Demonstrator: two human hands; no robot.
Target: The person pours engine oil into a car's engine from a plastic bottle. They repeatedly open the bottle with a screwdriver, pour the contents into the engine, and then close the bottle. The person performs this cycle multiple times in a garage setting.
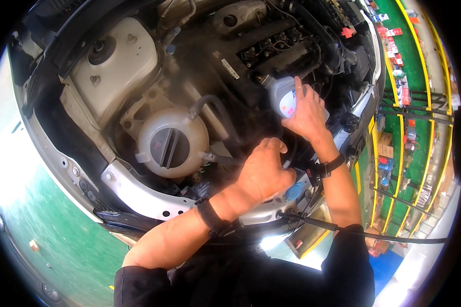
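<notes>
My right hand (308,110) is wrapped round a grey plastic bottle (278,95), the kind used for engine oil, with a pale label. The bottle is tilted, and its neck is at the near edge of the dark engine (277,50); whether the neck sits inside an opening I cannot tell. My left hand (265,171) hovers over the front of the engine bay with its fingers curled in. What it may hold is hidden by the fingers. Just below it shows a light-blue cap (294,192).
A translucent round reservoir (200,132) with a ridged black cap (168,148) stands left of my left hand. A black rod (389,237) crosses near my right elbow. Shelves (420,56) with boxes line the right; green floor (51,215) lies left.
</notes>
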